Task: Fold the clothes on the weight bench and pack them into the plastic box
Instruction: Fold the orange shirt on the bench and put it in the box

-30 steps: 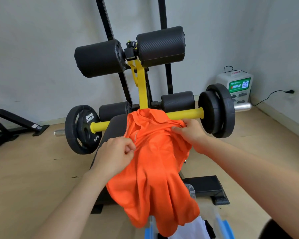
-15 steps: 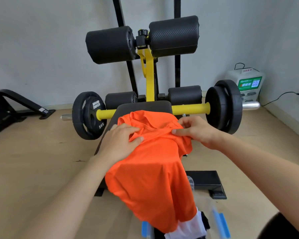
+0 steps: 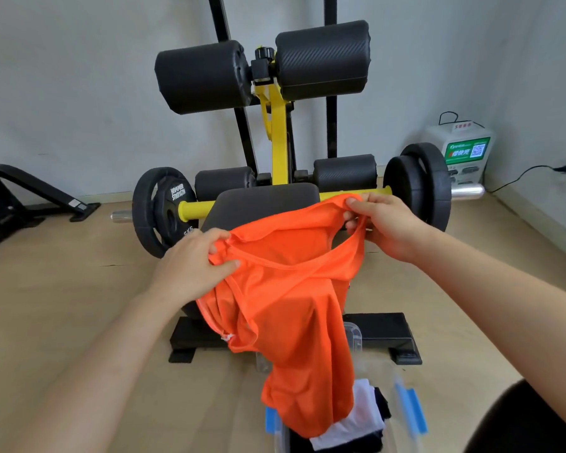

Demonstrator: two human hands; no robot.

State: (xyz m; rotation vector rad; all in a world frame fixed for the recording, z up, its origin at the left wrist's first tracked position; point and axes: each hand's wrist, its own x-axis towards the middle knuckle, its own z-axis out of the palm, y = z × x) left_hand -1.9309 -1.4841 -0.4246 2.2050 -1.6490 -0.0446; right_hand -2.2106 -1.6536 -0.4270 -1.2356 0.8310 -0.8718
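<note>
On my feed both arms are bare. The left forearm (image 3: 111, 348) and the right forearm (image 3: 490, 289) are uncovered along all the length I can see. The left hand (image 3: 190, 269) and right hand (image 3: 389, 227) are bare too, with fingernails cut short. The one piece of clothing I can make out is a rounded patch of dark fabric (image 3: 533, 423), nearly black, in the lower right corner. Which garment it is I cannot tell.

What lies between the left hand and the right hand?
The orange shirt, gripped by left hand and right hand, seen in the head view.
</note>
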